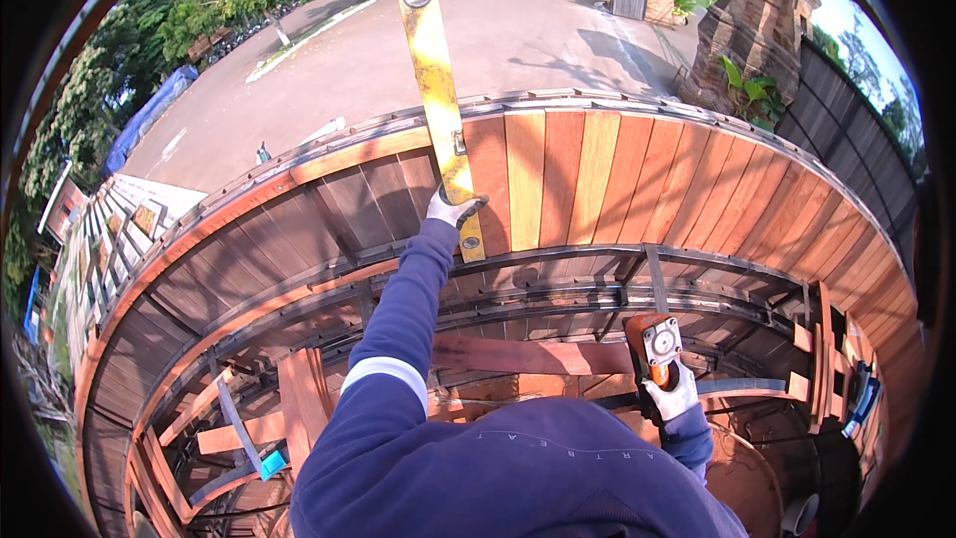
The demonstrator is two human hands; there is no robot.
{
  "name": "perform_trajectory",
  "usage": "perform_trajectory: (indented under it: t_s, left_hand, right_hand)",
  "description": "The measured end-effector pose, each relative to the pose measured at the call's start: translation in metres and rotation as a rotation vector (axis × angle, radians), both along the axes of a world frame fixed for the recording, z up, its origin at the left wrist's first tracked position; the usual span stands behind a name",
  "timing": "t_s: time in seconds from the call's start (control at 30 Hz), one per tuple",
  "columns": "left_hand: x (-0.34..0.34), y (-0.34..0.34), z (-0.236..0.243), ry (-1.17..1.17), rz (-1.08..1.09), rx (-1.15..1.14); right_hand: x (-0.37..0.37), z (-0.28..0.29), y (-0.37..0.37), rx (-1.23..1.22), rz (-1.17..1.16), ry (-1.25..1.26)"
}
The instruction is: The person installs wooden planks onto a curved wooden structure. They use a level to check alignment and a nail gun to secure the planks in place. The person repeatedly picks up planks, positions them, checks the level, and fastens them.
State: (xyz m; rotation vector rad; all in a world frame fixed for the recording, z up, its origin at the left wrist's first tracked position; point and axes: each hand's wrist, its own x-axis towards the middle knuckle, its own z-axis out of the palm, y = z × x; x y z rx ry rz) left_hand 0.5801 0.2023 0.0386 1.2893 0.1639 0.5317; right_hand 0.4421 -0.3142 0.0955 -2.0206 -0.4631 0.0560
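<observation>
My left hand (456,209), in a white glove with dark finger parts, is closed round the lower part of a long yellow spirit level (435,80). The level stands nearly upright in the picture, lying across the curved slatted wooden wall (637,179) at the edge of its reddish planks. Lower right, my gloved right hand (673,391) is wrapped round the handle of an orange and black power tool (657,344) with a pale plate on its side; its exact kind is unclear. The tool is over the dark metal framing, apart from the planks.
Greyer boards (339,209) line the left part of the curve. Dark curved metal rails (538,304) run below. Loose timber (302,394) and a bar with a blue end (271,464) are at lower left. Beyond the wall lie a paved yard (558,30) and a large trunk-like column (752,15).
</observation>
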Motion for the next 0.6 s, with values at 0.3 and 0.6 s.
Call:
perform_trajectory:
  t_s: [0.3, 0.6]
  left_hand:
    - [-0.011, -0.004, -0.059, 0.197, 0.039, 0.026]
    - [-0.009, 0.004, -0.082, 0.241, 0.013, 0.029]
  right_hand:
    - [-0.004, -0.012, -0.009, -0.030, -0.034, 0.117]
    - [-0.006, -0.025, -0.024, -0.183, -0.054, 0.201]
